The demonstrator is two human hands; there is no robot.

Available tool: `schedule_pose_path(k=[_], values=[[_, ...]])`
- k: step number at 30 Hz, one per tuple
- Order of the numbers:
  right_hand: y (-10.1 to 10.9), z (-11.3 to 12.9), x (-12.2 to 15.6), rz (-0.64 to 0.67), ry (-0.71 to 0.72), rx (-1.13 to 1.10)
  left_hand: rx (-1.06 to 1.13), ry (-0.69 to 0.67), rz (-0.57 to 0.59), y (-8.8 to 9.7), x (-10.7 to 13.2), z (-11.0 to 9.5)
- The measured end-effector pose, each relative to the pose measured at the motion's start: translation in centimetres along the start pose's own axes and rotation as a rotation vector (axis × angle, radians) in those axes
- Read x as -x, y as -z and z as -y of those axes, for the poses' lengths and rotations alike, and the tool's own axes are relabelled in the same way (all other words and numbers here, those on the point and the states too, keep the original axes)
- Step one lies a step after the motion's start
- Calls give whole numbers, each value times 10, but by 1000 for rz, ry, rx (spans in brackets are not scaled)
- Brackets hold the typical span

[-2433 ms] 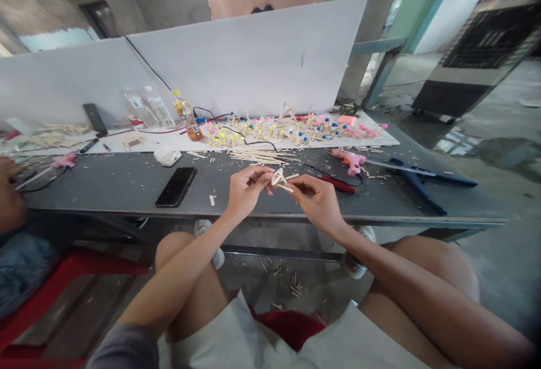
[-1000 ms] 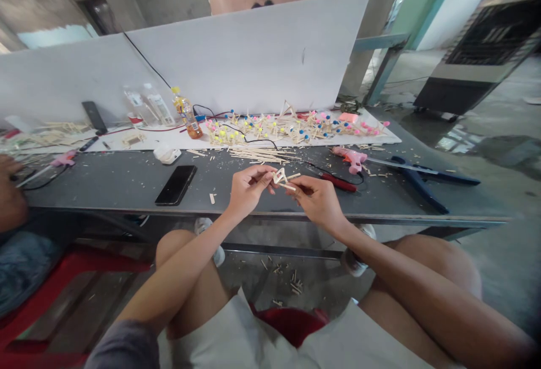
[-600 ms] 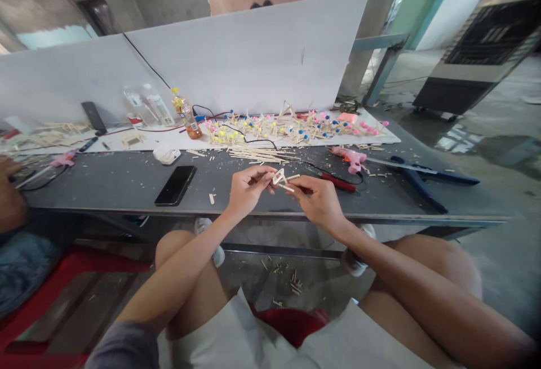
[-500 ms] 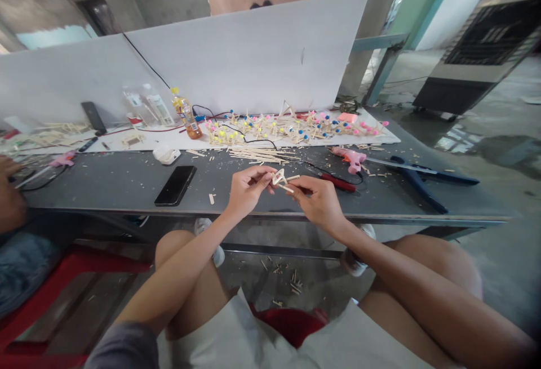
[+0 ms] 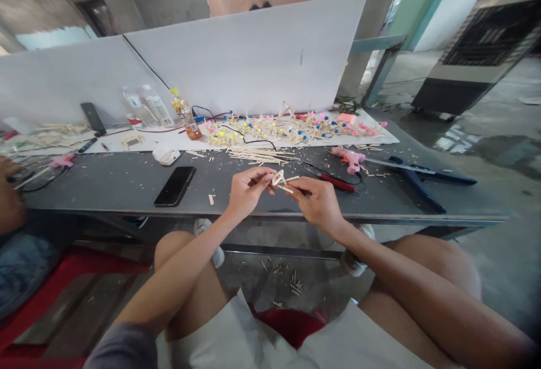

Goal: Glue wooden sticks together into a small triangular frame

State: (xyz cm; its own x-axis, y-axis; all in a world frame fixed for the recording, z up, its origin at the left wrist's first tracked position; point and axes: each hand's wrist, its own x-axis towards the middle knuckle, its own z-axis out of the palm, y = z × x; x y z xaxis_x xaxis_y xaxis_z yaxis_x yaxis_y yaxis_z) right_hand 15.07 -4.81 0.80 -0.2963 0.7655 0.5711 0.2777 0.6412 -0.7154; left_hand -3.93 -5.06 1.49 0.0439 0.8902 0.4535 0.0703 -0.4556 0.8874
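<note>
A small wooden frame (image 5: 279,178) hangs in the air between two hands, just above the front edge of the grey surface (image 5: 122,186). The left hand (image 5: 250,190) has a narrow grip, thumb and fingers pinching the frame's triangular end. The right hand (image 5: 318,199) also grips narrowly, its fingertips on the sticks that jut from the other end; which fingers touch which stick is too small to tell.

Behind the hands lies a loose pile of thin sticks (image 5: 258,156). Beyond it, stick models (image 5: 279,128) with blue, yellow and pink balls crowd a white board lying flat (image 5: 389,138). A red tool (image 5: 338,182) lies just beyond the right hand, with a pink glue gun (image 5: 350,159) behind it and a dark blue tool (image 5: 416,182) farther right. Left of the left hand rests a black phone (image 5: 174,186), and a white case (image 5: 166,156) sits behind that.
</note>
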Motion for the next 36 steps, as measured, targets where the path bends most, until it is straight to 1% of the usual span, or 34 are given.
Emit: schedule_pose_path(k=[5,19,32,36], values=[[0,-1,1,8,-19,23,11,16,2,-1,1,0],[3,-2,1,15,-9,55,-1,37,3,-3,0,1],[3,-5,1,-28,16,53,10,21,9,-2,0,-3],[3,-2,1,-41,-28,24,7,30,5,-3,0,-2]])
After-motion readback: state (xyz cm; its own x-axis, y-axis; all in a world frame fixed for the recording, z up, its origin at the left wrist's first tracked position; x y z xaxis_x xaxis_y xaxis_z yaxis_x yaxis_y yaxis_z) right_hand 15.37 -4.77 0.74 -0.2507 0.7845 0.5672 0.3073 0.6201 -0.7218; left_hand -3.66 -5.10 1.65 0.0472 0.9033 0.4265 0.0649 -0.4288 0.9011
